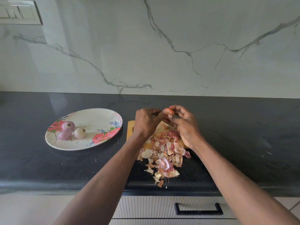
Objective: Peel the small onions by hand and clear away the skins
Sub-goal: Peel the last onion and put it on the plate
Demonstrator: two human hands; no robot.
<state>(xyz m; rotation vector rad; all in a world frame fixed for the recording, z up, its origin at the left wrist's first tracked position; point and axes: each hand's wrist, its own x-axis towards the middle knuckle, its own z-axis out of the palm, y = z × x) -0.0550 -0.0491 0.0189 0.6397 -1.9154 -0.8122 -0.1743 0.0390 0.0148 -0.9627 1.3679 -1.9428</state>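
Onion [168, 112], small and with orange-brown skin on it, sits at the centre of the frame, held above the far end of the wooden cutting board [130, 127]. My right hand [185, 125] holds it with curled fingers [177, 108] around its far side and the thumb on its near side; my left hand [146, 123] meets it from the left, fingers curled and pinching at its edge, though what they grip is hidden behind the hand. No brand, label or writing is legible anywhere.

Oval plate [99, 114], white with red roses and blue sprigs, lies at left of centre on the surface; it carries three peeled onions [73, 130], pale purple and white, grouped near its left end and touching one another. Loose skins [163, 157], pink, cream and tan, are heaped on the board's near end and spill onto the dark stone surface [243, 135] towards the lower edge.

White marble-patterned wall [162, 46] with grey veins fills the upper frame; a switch plate [19, 13] is at upper left. A ribbed pale drawer [146, 207] with a black handle [198, 209] shows at lower right.
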